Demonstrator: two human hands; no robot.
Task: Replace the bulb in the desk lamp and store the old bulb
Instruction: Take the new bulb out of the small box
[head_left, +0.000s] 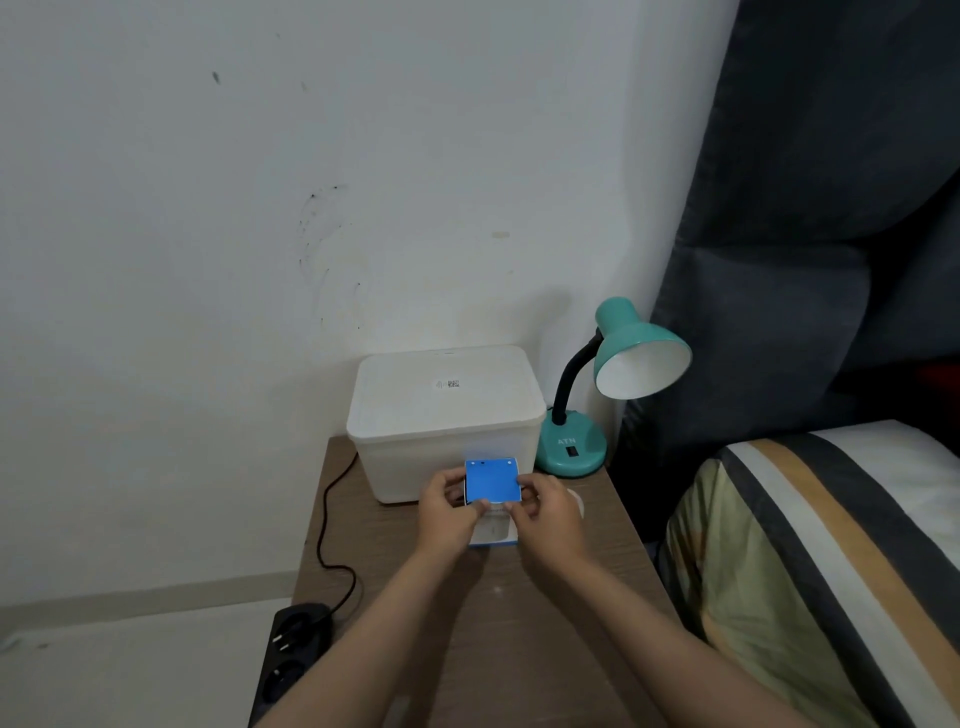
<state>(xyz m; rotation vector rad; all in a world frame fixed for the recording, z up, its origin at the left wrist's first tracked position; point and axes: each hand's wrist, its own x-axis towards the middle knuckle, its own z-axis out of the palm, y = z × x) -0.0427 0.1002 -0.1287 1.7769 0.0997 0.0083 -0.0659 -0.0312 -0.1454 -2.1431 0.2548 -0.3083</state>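
Fingers of the left hand (448, 512) and right hand (545, 514) pinch one blue-and-white bulb box (492, 483) above the brown table (493, 623). Behind it stand one white lidded bin (441, 410) and one teal lamp (613, 374).

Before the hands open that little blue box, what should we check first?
1. Both hands hold the bulb box: left hand, right hand: ok.
2. Box flap lifted: ok.
3. Bulb inside box: cannot tell.
4. Lamp shade without a bulb: cannot tell, the inside looks white only.
5. Lamp switched off: cannot tell.
6. Storage bin lid off for the old bulb: not ok, lid on.
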